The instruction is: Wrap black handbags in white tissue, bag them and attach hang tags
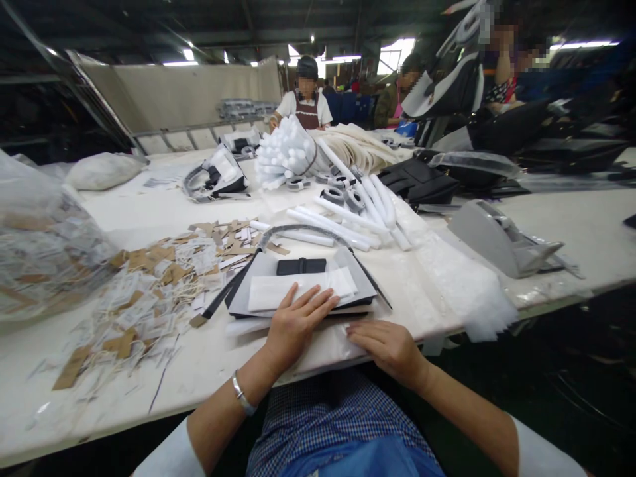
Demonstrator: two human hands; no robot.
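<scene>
A black handbag (238, 301) lies on the white table in front of me, its wrapped handle (303, 228) arching away. Grey sheeting covers its face, with a dark strap piece (301, 266) and a folded white sheet (278, 293) on top. My left hand (298, 324) rests flat on the white sheet and the near edge of the bag, fingers spread. Just right of it, at the table edge, my right hand (390, 348) has its fingers closed together on clear plastic film (342, 336). Its thumb is mostly hidden.
Loose paper tags (149, 278) spread on the left beside a filled clear sack (44, 245). White foam tubes (348, 228) and grey rolls (332, 195) lie beyond the bag. A grey-wrapped bag (497, 238) stands at right. Several people (308, 99) work across the table.
</scene>
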